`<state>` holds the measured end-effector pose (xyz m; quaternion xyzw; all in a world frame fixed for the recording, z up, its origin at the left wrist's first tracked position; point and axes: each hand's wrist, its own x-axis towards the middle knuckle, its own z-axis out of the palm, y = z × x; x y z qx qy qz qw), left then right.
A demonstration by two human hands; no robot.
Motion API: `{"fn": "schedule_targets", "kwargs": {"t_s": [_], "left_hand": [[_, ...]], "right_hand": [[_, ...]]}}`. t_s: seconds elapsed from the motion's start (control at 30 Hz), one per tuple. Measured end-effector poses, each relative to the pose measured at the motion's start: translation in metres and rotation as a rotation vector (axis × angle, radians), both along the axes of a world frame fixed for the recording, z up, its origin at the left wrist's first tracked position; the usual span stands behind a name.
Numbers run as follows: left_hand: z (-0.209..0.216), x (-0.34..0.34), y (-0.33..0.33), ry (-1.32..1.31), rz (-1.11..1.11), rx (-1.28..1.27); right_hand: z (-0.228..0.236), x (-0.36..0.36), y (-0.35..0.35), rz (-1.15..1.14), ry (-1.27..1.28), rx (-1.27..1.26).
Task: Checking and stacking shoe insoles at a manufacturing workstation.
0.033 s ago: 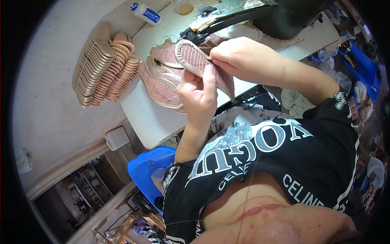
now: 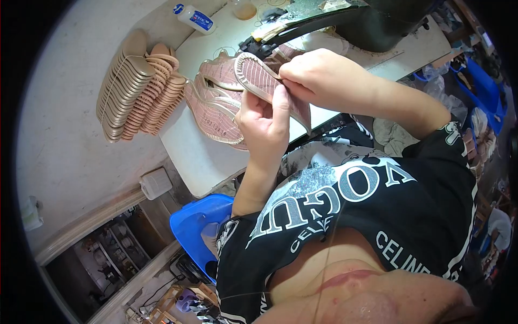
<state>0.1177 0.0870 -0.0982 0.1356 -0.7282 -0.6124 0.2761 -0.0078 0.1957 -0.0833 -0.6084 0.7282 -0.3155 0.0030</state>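
Note:
A pink shoe upper (image 2: 261,75) with thin pale stripes and a cream bound edge is held up over the table between both hands. My left hand (image 2: 265,121) grips its lower edge, thumb on the near side and fingers mostly behind it. On the right, my right hand (image 2: 308,74) is closed in a pinch on the same upper, its fingertips partly hidden. More striped pink uppers (image 2: 213,121) lie overlapped on the table just left of my left hand. Directly behind the held piece is the black needle end of a sewing machine (image 2: 259,47).
Bundled beige and gold insoles (image 2: 127,89) stand against the wall at left. The white table (image 2: 199,170) bears a white bottle with a blue label (image 2: 195,19) and a cup of amber liquid (image 2: 245,9). A blue bin (image 2: 186,221) stands below the table's near left corner.

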Motion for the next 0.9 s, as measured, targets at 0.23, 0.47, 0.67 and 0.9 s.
{"fn": "schedule_targets", "kwargs": {"t_s": [0.23,0.47,0.67,0.9], "left_hand": [[-0.010,-0.009,-0.013,-0.060,-0.023,-0.268],[-0.018,-0.022,-0.009,0.073,0.012,-0.278],[-0.013,-0.029,-0.032,0.116,0.042,0.289],[0.018,-0.069,-0.084,-0.310,-0.036,0.201]], "right_hand": [[-0.016,0.000,-0.007,-0.097,-0.142,-0.218],[-0.030,0.009,-0.002,-0.189,-0.050,-0.355],[-0.047,0.001,0.000,-0.030,-1.017,-0.407],[-0.063,0.028,0.025,0.119,-1.688,-0.227]]}}
